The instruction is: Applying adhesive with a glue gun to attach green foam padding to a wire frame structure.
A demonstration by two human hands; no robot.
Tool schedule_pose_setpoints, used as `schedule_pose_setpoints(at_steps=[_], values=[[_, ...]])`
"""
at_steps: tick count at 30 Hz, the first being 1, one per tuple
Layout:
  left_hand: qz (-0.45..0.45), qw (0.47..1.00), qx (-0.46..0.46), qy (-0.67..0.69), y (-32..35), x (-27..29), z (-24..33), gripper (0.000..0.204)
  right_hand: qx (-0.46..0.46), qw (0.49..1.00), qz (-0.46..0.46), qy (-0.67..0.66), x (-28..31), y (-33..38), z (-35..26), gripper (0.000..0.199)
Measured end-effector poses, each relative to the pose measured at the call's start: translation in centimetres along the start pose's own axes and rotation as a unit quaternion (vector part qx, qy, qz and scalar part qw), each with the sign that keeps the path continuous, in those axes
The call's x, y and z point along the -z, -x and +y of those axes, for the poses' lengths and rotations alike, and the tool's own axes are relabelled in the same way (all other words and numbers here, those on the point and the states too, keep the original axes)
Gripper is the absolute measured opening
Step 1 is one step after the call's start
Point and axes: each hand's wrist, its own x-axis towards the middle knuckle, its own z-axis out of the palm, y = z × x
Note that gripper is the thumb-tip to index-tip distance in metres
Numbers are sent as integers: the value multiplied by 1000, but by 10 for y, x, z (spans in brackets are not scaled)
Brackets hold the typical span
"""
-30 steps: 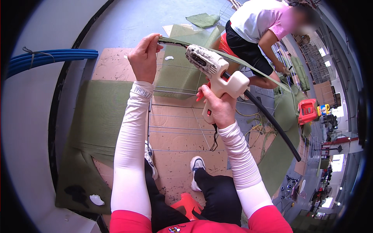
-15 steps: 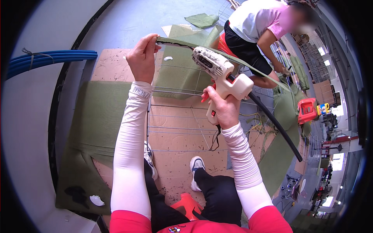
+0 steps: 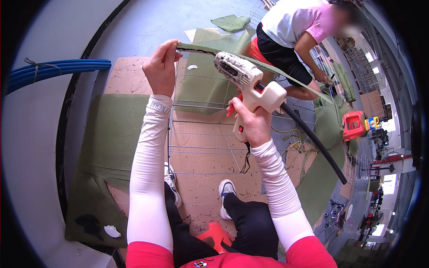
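My right hand [image 3: 255,125] is wrapped round the handle of a cream glue gun [image 3: 270,96] with a red trigger and a blackened nozzle end. A long black glue stick [image 3: 315,144] juts from its back. Between thumb and fingers, my left hand [image 3: 159,71] pinches the end of a narrow green fabric strip [image 3: 286,75]. A dark line of glue runs along the strip between the hand and the nozzle. Stretched taut, the strip passes behind the gun toward the right. Below both hands lies a metal wire grid panel [image 3: 201,146].
Green fabric sheets [image 3: 118,134] and brown cardboard [image 3: 127,73] cover parts of the floor. Blue tubes [image 3: 58,69] jut in at left. A co-worker [image 3: 292,27] bends over at upper right, near a red plastic stool [image 3: 353,125]. A loose yellow cord [image 3: 292,136] lies at right.
The glue gun and my right hand have shifted slightly left, bringing the nozzle nearer my left hand. My left hand keeps its pinch on the strip and has drifted a little left.
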Motion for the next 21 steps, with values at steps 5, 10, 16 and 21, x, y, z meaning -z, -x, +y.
schedule_pose_setpoints(at_steps=[5,10,16,21], values=[[-2,1000,-2,0,0,-1,-1,13,-2,1000,0,25,8,1,-3,26],[-2,1000,-5,-7,0,2,-1,13,-1,1000,10,9,14,1,2,26],[-3,1000,-9,-2,0,0,-2,13,-5,1000,15,21,11,3,-1,25],[-2,1000,-7,1,0,0,0,13,0,1000,10,22,14,4,0,25]])
